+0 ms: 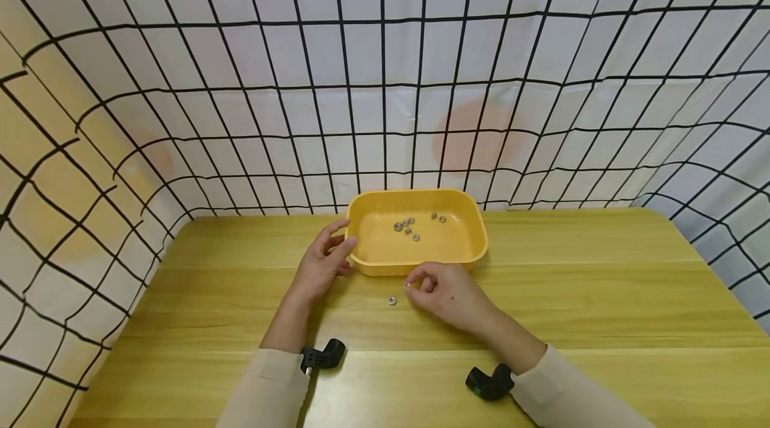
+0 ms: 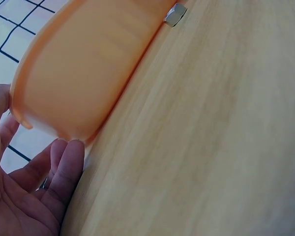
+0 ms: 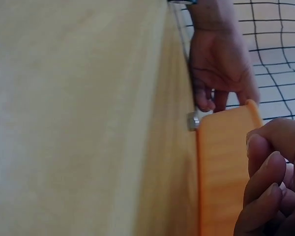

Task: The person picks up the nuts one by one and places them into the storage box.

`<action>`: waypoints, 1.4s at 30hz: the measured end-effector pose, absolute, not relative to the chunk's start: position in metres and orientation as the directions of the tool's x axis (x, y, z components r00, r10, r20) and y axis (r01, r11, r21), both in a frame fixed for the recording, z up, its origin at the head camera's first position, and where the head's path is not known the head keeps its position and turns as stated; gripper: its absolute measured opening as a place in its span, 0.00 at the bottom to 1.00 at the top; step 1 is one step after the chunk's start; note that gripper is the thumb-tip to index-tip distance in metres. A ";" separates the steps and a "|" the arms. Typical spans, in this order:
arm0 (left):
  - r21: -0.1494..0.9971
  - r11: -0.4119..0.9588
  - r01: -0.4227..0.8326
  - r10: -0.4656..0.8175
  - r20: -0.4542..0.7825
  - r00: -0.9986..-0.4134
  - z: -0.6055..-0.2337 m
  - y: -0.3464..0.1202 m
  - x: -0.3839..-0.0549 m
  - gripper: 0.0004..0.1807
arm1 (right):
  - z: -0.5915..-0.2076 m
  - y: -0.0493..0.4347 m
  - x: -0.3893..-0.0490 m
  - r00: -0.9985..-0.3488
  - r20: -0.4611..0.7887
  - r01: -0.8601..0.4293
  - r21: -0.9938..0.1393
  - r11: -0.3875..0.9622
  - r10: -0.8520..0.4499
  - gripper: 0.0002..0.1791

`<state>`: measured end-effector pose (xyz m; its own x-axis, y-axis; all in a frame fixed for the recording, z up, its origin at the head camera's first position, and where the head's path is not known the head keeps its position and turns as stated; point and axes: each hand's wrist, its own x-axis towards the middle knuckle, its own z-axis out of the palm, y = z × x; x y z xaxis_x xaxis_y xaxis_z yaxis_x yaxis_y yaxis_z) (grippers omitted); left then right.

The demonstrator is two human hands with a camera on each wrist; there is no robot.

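Observation:
A shallow yellow plastic tray (image 1: 445, 251) sits at the back of the table, with several metal nuts (image 1: 416, 237) on its floor. My left hand (image 1: 321, 264) grips the tray's left end, thumb at the rim and fingers against the outer wall. Just in front of the tray, my right hand (image 1: 451, 294) pinches a small metal nut (image 1: 406, 285) between thumb and index finger; the right wrist view hides this nut. Another hex nut (image 1: 392, 300) lies on the table near the tray's front wall, and also appears in the left wrist view (image 2: 175, 15).
The table (image 1: 601, 294) has a wood-grain top. Behind it and along both sides stands a black wire grid (image 1: 383, 87) backed by pale patterned cloth. Each wrist wears a black camera mount, on the left (image 1: 325, 354) and on the right (image 1: 490, 382).

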<state>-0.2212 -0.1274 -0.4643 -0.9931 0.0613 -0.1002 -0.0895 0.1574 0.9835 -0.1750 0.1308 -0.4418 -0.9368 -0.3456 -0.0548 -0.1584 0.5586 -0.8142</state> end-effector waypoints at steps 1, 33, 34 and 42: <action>0.984 0.157 -0.089 0.062 -0.099 -0.993 -0.464 -0.127 -0.221 0.27 | -0.440 0.131 -0.175 -0.939 -0.051 -0.156 -0.818 0.553 -0.341 0.04; 0.981 0.169 -0.090 0.052 -0.100 -0.994 -0.462 -0.126 -0.220 0.28 | -0.392 0.153 -0.215 -0.968 0.043 -0.188 -0.780 0.597 -0.248 0.08; 0.982 0.168 -0.089 0.053 -0.099 -0.994 -0.462 -0.126 -0.220 0.28 | -0.392 0.153 -0.217 -0.968 0.041 -0.186 -0.782 0.594 -0.249 0.08; 0.982 0.172 -0.084 0.057 -0.095 -0.994 -0.462 -0.126 -0.219 0.27 | -0.395 0.154 -0.229 -0.973 0.011 -0.151 -0.790 0.595 -0.231 0.08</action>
